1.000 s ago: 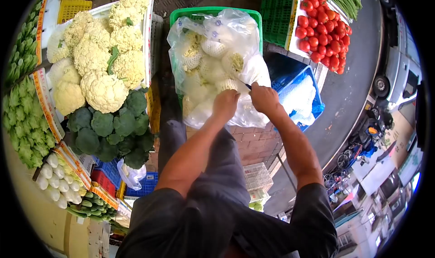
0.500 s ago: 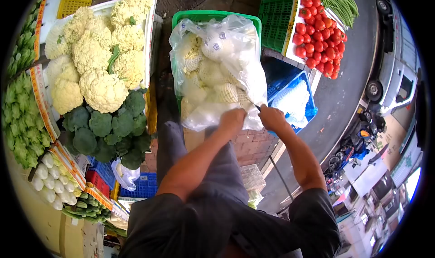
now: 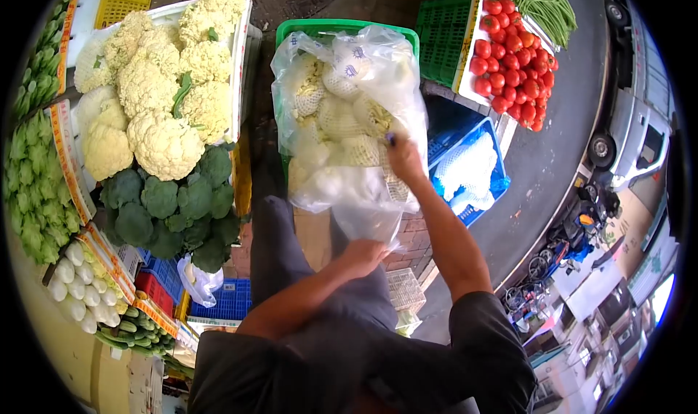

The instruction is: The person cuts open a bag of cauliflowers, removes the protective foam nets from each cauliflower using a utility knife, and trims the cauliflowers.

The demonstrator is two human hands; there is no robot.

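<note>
My left hand [image 3: 363, 258] is closed on the gathered edge of a clear plastic bag [image 3: 363, 221], stretching it toward my body. The bag lines a green crate [image 3: 342, 24] in front of my legs. Pale cauliflowers [image 3: 339, 116] in white foam netting lie inside the bag. My right hand [image 3: 406, 159] is a fist over the bag's right side, above the netted heads. A small knife with a dark handle [image 3: 390, 137] sticks out of that fist; its blade cannot be made out now.
On the left stand cauliflowers [image 3: 166, 145], broccoli [image 3: 161, 197], leafy greens [image 3: 35, 188] and white radishes [image 3: 80, 287]. Tomatoes [image 3: 512, 65] and green beans [image 3: 538, 10] are at upper right. A blue crate [image 3: 500, 185] sits beside the bag; a vehicle [image 3: 632, 123] stands on the road.
My left hand has pulled the bag's edge down toward me, stretching the plastic. My right hand, with the knife, has moved up and left over the netted cauliflowers.
</note>
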